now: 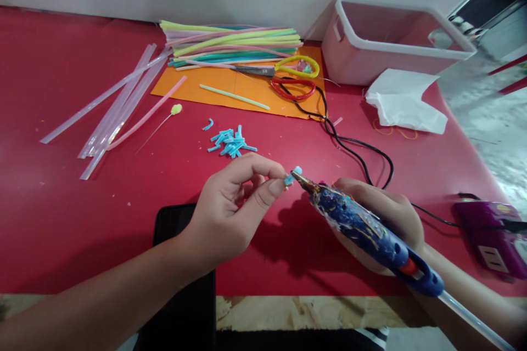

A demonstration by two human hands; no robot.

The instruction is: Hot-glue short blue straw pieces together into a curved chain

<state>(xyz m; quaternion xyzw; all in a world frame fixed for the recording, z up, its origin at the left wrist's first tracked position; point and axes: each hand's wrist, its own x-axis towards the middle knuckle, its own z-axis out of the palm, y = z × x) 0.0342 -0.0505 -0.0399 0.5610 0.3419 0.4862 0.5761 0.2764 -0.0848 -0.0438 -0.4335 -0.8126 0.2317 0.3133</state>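
Between thumb and forefinger, my left hand (233,205) pinches a small light-blue pipe cleaner piece (293,175). My right hand (382,214) is wrapped round a blue glue gun (362,225), smeared with dried glue. Its metal nozzle reaches the blue piece; whether they touch I cannot tell. A clear glue stick (473,318) sticks out of the gun's back end. Just beyond my left hand lies a little heap of cut blue pipe cleaner pieces (233,142), with one curled piece (208,124) apart from it.
Pipe cleaners (234,44) and scissors (284,74) lie on orange paper (197,88). Spare glue sticks (119,104) are left, near a yellow-tipped wire (176,109). A pink bin (370,60), white cloth (405,101), black cord (362,148) and purple power box (489,230) are right. A phone (181,307) lies in front.
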